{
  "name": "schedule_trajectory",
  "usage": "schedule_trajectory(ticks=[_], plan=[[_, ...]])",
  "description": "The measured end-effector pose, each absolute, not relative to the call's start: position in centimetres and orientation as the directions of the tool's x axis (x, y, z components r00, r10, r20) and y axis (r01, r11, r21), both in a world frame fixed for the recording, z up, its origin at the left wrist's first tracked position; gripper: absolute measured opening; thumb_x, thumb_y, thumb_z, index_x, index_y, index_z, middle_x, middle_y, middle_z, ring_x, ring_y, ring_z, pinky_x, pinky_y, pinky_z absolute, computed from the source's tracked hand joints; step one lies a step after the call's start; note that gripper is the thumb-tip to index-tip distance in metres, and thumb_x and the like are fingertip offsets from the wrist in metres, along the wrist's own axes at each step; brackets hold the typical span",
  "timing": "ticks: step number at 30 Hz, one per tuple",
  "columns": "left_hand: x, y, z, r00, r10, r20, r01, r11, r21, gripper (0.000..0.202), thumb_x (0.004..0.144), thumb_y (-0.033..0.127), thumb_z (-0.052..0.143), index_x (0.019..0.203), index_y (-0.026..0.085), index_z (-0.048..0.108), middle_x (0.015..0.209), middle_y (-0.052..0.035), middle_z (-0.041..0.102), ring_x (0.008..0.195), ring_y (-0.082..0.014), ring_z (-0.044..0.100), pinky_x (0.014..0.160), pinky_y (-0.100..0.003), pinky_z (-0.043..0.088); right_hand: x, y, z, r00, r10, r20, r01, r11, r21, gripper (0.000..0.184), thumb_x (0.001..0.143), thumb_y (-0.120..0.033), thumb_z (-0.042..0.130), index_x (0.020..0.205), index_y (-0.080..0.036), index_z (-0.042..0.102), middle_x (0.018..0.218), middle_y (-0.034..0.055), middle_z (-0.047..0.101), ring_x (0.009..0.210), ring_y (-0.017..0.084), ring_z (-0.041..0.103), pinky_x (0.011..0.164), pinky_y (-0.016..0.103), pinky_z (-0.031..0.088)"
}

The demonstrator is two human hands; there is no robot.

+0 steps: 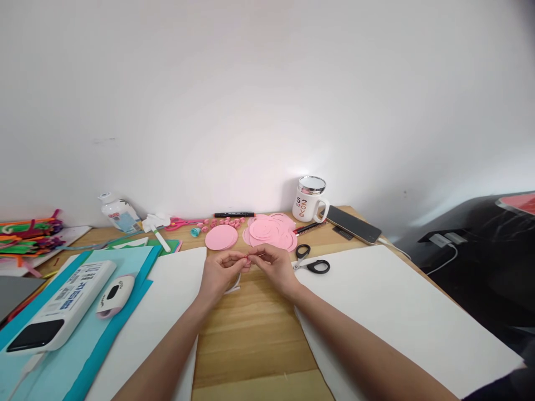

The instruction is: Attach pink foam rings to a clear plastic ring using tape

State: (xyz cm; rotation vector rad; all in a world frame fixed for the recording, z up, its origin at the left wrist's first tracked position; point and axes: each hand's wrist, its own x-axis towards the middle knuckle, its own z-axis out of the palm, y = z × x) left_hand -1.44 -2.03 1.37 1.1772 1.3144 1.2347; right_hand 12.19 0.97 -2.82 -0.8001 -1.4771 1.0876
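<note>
My left hand (pixel 221 273) and my right hand (pixel 273 270) meet over the middle of the desk, fingertips pinched together. Between them is a small piece of pink paper (pixel 247 262), mostly hidden by the fingers. A thin white strip (pixel 234 287) shows below my left hand. Just beyond the hands lie a stack of pink paper circles (pixel 221 238) and a looser pile of pink paper circles cut in spirals (pixel 270 231). Black-handled scissors (pixel 311 262) rest right of my right hand. Several small rolled pink paper pieces (pixel 221 223) lie behind the stack.
A white mug (pixel 307 206) stands by the wall, with a phone (pixel 353 224) to its right. White sheets (pixel 401 312) flank the wooden desk (pixel 254 340). At left are a power bank (pixel 67 303), teal paper (pixel 137 295), a white bottle (pixel 121 213) and colourful pipe cleaners (pixel 31 239).
</note>
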Motion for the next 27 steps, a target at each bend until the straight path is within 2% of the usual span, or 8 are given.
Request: schedule_trajectory(ticks=[4, 9, 16, 21, 24, 27], plan=[[-1.6, -2.0, 1.0, -0.082, 0.997, -0.002, 0.077, 0.009, 0.997, 0.02, 0.055, 0.029, 0.072, 0.066, 0.014, 0.066, 0.064, -0.0051, 0.07, 0.061, -0.019, 0.066, 0.065, -0.029, 0.053, 12.3, 0.9, -3.0, -0.212, 0.847, 0.488, 0.053, 0.508, -0.86, 0.011, 0.076, -0.026, 0.056, 0.081, -0.021, 0.064, 0.074, 0.0047, 0.065, 0.068, 0.016, 0.061, 0.064, 0.031, 0.052], [-1.9, -1.9, -0.1, -0.043, 0.995, 0.085, 0.203, -0.075, 0.976, 0.015, 0.06, 0.027, 0.068, 0.07, 0.016, 0.067, 0.069, -0.005, 0.07, 0.064, -0.0196, 0.066, 0.064, -0.029, 0.053, 12.5, 0.8, -3.1, -0.274, 0.744, 0.609, 0.237, 0.666, -0.707, 0.015, 0.08, -0.021, 0.049, 0.085, -0.021, 0.063, 0.076, 0.0049, 0.063, 0.067, 0.015, 0.058, 0.061, 0.028, 0.049], [-1.9, -2.1, -0.1, -0.016, 0.98, 0.198, 0.348, -0.18, 0.92, 0.011, 0.063, 0.024, 0.065, 0.072, 0.02, 0.069, 0.07, -0.0024, 0.07, 0.064, -0.019, 0.065, 0.066, -0.028, 0.052, 12.6, 0.7, -2.8, -0.418, 0.635, 0.65, 0.443, 0.767, -0.464, 0.019, 0.082, -0.013, 0.042, 0.087, -0.019, 0.059, 0.074, 0.0056, 0.062, 0.068, 0.015, 0.056, 0.059, 0.024, 0.042], [-1.9, -2.2, 0.1, 0.017, 0.97, 0.243, 0.419, -0.228, 0.879, 0.01, 0.065, 0.024, 0.063, 0.073, 0.02, 0.068, 0.07, -0.0024, 0.069, 0.064, -0.0185, 0.065, 0.064, -0.028, 0.052, 12.5, 0.6, -2.7, -0.464, 0.604, 0.648, 0.565, 0.765, -0.309, 0.018, 0.081, -0.01, 0.042, 0.085, -0.016, 0.058, 0.074, 0.0061, 0.062, 0.067, 0.016, 0.055, 0.055, 0.025, 0.039], [-2.0, -2.2, 0.0, 0.032, 0.968, 0.25, 0.456, -0.237, 0.858, 0.009, 0.066, 0.024, 0.062, 0.071, 0.02, 0.067, 0.069, -0.0022, 0.069, 0.063, -0.0182, 0.065, 0.064, -0.028, 0.052, 12.4, 0.4, -2.7, -0.451, 0.629, 0.633, 0.561, 0.751, -0.348, 0.018, 0.078, -0.007, 0.043, 0.085, -0.017, 0.057, 0.073, 0.0054, 0.062, 0.067, 0.016, 0.055, 0.055, 0.025, 0.039], [-1.8, -2.1, 0.0, 0.004, 0.973, 0.231, 0.416, -0.212, 0.884, 0.01, 0.066, 0.026, 0.062, 0.072, 0.019, 0.067, 0.072, -0.003, 0.069, 0.065, -0.018, 0.065, 0.064, -0.027, 0.052, 12.2, 0.3, -2.7, -0.335, 0.716, 0.612, 0.492, 0.688, -0.534, 0.016, 0.074, -0.008, 0.047, 0.083, -0.017, 0.057, 0.073, 0.0047, 0.062, 0.064, 0.014, 0.056, 0.056, 0.024, 0.044]])
